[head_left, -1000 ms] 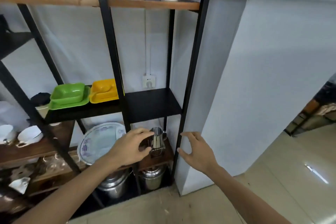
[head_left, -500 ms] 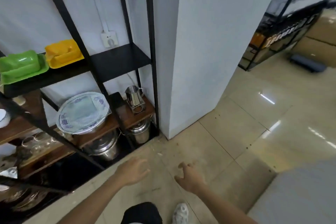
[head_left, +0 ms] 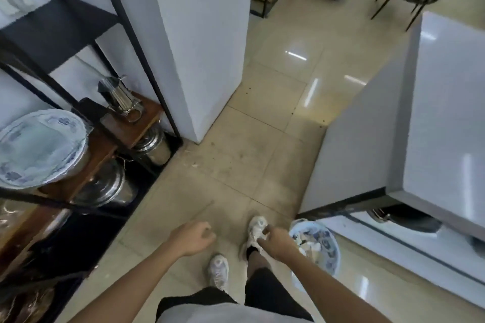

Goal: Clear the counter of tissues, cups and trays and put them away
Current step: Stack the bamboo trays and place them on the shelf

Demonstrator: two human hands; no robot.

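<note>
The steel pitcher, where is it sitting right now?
In the head view the steel pitcher stands at left on the wooden shelf of the black rack, beside the white pillar, above a steel pot; neither hand touches it.

Not much is crisp here. My right hand (head_left: 277,242) covers part of the blue-patterned basin (head_left: 324,246) just past it, and whatever pale stuff sits inside is too smeared to name. Both my grips look loosely curled, but the fingertips are turned under, so I can't say if anything's in them. Up and left of my left hand (head_left: 194,237), the patterned plate (head_left: 39,144) is cut by the frame edge, and the steel pots (head_left: 105,186) below it are half hidden by the rack (head_left: 136,34). The tabletop (head_left: 446,113) off to my right runs out of frame.
</note>
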